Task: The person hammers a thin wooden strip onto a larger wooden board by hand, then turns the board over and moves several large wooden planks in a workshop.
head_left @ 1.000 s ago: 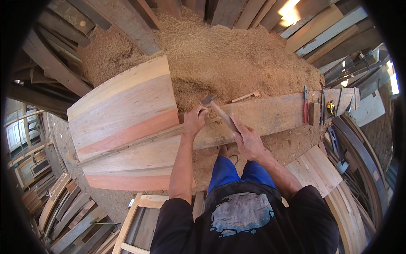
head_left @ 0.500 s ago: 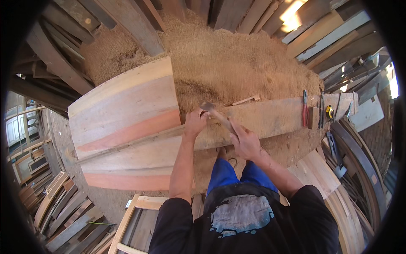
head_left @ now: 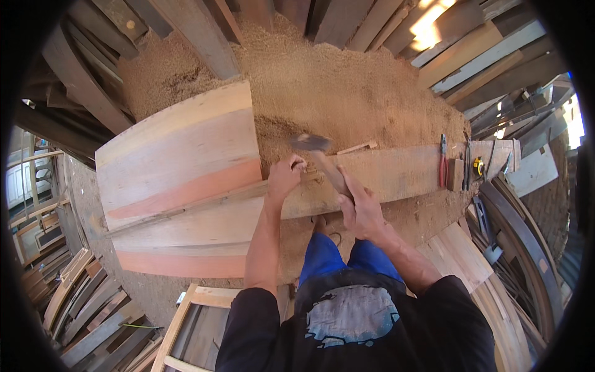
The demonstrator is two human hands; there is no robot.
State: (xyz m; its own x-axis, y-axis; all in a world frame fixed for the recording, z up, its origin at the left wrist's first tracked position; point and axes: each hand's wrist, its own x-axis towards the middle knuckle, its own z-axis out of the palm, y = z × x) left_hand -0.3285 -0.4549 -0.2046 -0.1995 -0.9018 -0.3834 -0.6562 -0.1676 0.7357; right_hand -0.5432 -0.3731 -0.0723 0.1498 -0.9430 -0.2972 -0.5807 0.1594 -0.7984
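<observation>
Hammer (head_left: 328, 167) in your right hand (head_left: 364, 215), fingers wrapped round its handle, you have its blurred head beyond your left hand (head_left: 286, 178), near the far edge of the bench (head_left: 396, 170). Your left fingers curl in beside the pale and reddish wooden panel (head_left: 180, 149); whether they pinch anything, you cannot tell. Farther along the bench to your right lie red-handled pliers (head_left: 443, 166), a wooden block (head_left: 455, 175) and a yellow tape measure (head_left: 478, 166).
</observation>
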